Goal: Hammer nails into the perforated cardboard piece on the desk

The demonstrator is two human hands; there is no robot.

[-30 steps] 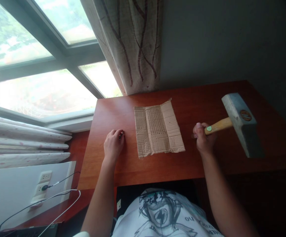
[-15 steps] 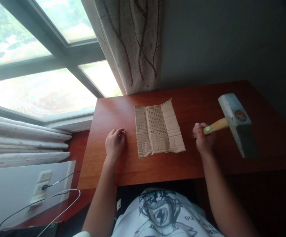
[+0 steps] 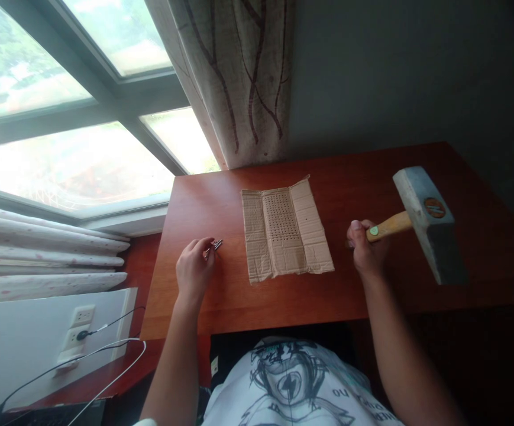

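A large sledge-type hammer, with a grey metal head and a short wooden handle, is in my right hand. My fingers wrap around the handle near its end, and the head points right, raised over the right side of the table. My left hand is closed in a pinch at the left. Between its thumb and fingers show several small thin metal pieces that look like nails; their exact number is hard to make out. A creased cardboard sheet, its middle panel dotted with rows of small holes, lies between my hands, touched by neither.
The brown wooden table meets a dark wall at the back. To the left are a window and a patterned curtain. Power sockets with cables sit low on the left.
My left hand has shifted slightly left and turned, so more of the nails shows past its fingertips. The right hand and hammer have hardly moved; the cardboard stays put.
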